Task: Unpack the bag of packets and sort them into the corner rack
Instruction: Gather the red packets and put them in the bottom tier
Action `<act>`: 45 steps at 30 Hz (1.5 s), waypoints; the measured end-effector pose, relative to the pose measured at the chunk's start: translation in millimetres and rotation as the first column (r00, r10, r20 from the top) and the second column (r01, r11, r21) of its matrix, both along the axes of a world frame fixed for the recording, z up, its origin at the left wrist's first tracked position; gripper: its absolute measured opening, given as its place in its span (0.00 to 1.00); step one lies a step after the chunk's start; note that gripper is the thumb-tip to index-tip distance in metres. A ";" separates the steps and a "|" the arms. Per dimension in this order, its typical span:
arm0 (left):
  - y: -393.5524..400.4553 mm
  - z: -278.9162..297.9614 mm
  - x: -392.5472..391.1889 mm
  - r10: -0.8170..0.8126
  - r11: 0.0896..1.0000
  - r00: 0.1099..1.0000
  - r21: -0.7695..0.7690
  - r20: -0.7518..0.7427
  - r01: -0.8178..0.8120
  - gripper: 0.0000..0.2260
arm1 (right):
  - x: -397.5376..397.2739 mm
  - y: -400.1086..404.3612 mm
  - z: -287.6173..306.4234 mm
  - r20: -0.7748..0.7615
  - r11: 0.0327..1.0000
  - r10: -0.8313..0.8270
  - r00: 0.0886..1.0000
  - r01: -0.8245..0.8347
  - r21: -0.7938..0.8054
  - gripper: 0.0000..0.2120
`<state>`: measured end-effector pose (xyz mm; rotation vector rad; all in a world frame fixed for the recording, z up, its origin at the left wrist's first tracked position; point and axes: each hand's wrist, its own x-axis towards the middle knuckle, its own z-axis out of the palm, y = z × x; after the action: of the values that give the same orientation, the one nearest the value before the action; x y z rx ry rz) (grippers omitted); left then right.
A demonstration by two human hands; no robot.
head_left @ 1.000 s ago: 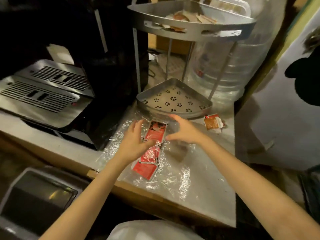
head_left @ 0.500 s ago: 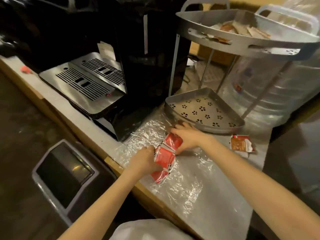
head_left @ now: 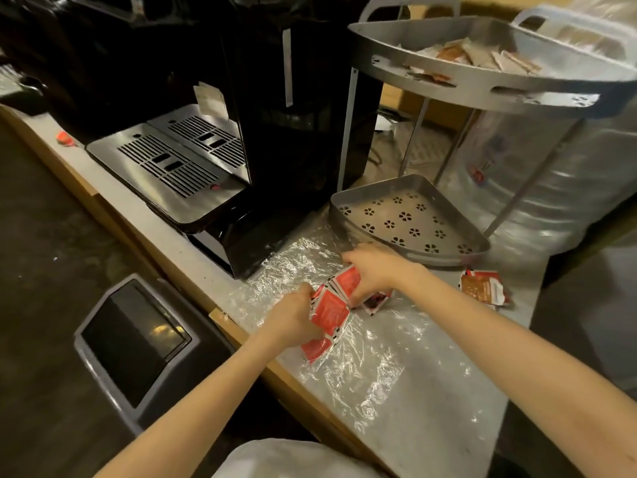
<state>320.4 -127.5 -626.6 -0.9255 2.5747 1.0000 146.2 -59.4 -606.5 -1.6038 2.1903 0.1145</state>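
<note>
A cluster of red packets (head_left: pixel 332 305) is gripped by two bare hands over a crumpled clear plastic bag (head_left: pixel 358 353) spread flat on the grey desk (head_left: pixel 448 419). The left hand (head_left: pixel 293 320) is closed around the near end of the cluster, fingers curled over a red packet, while the right hand (head_left: pixel 374 267) is pinched on the far end, its fingers folded down onto the packets. A darker packet (head_left: pixel 375 301) is seen just beneath the right hand, lying on the plastic. A single orange-brown packet (head_left: pixel 482 291) is left apart on the desk, to the right of the hands and just in front of the corner rack (head_left: pixel 482 88). The rack's lower tray (head_left: pixel 410 219), perforated with flower-shaped holes, is shown bare just behind the right hand; its upper tray is loaded with pale and brownish packets (head_left: pixel 479 56). A black coffee machine (head_left: pixel 275 132) with a slotted metal drip tray (head_left: pixel 172 167) is placed to the left of the rack, and a large clear water bottle (head_left: pixel 551 188) is seen behind it on the right. A grey lidded bin (head_left: pixel 134 343) is set on the floor below the desk edge.
</note>
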 end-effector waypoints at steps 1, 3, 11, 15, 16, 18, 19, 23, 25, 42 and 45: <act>-0.9 0.4 0.4 0.009 0.999 1.000 0.042 -0.009 -0.009 0.27 | -0.3 1.7 1.2 0.020 1.000 -0.017 1.000 0.017 0.005 0.33; -7.3 3.6 0.8 0.028 0.989 0.999 0.145 -0.024 -0.024 0.26 | -2.6 5.3 8.4 0.019 0.999 -0.042 0.999 0.042 0.021 0.33; -60.5 56.7 -16.9 0.027 0.835 0.993 0.548 -0.119 0.043 0.22 | -30.5 25.5 66.4 0.412 0.931 -0.365 0.835 0.322 0.172 0.26; -80.0 62.9 -36.5 0.124 0.666 0.973 0.744 -0.196 0.065 0.19 | -44.3 41.1 81.4 0.644 0.876 -0.466 0.607 0.421 0.236 0.26; -81.3 61.0 -41.7 0.219 0.608 0.960 0.794 -0.176 0.006 0.16 | -47.4 45.1 78.0 0.670 0.855 -0.484 0.562 0.468 0.224 0.27; -78.9 56.0 -49.7 0.403 0.458 0.911 0.882 -0.093 -0.112 0.12 | -47.9 54.0 64.3 0.712 0.788 -0.533 0.457 0.573 0.222 0.29; -76.7 51.7 -53.2 0.446 0.407 0.893 0.903 -0.064 -0.139 0.12 | -46.5 58.5 53.8 0.728 0.752 -0.554 0.404 0.619 0.229 0.28; -61.3 36.4 -68.5 0.415 0.462 0.909 0.865 -0.017 -0.195 0.06 | -34.1 78.1 7.1 0.739 0.635 -0.611 0.282 0.732 0.246 0.26; -56.3 28.9 -75.0 0.337 0.543 0.941 0.812 0.021 -0.213 0.16 | -26.5 85.9 -7.2 0.730 0.605 -0.629 0.267 0.758 0.244 0.29; -47.0 0.0 -84.7 0.221 0.722 0.975 0.675 -0.019 -0.150 0.05 | 6.0 140.7 -14.8 0.786 0.093 -0.234 -0.572 0.791 0.604 0.30; -46.9 -0.1 -85.4 0.205 0.726 0.978 0.677 -0.046 -0.121 0.06 | 13.1 141.2 -14.3 0.742 0.026 -0.154 -0.653 0.747 0.664 0.34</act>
<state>235.0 -174.4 -626.6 -0.8932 1.9397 1.9111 159.3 81.8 -620.9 0.6005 1.2966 -1.6578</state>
